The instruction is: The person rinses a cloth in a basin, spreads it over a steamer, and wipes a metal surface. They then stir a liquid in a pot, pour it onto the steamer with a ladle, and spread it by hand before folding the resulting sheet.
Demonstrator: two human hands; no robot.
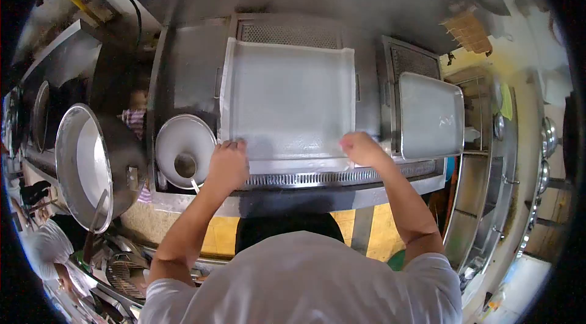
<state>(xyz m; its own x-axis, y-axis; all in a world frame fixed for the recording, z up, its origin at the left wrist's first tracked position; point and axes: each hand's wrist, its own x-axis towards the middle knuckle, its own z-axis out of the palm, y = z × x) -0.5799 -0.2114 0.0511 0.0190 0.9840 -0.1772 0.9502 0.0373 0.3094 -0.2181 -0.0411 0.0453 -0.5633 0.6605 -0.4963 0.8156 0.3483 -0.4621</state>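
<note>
A wide white sheet with raised, folded-looking edges (293, 101) lies over the middle of the steel counter. At its near left corner is my left hand (230, 164), fingers bent over the edge; whether they grip it is hard to make out. My right hand (364, 149) is closed at the near right corner, its fingers pinched at the sheet's edge. Left of the sheet sits a round pan (186, 134) of white liquid with a ladle (185, 166) in it. To the right, a rectangular metal tray (431, 116) holds a pale, smooth layer.
A large pot (82, 165) with white contents stands at the far left, a long-handled utensil at its rim. A slotted grate (305, 179) runs along the counter's front. Shelving (473, 189) stands at the right. Another person in a white shirt (52, 247) is at lower left.
</note>
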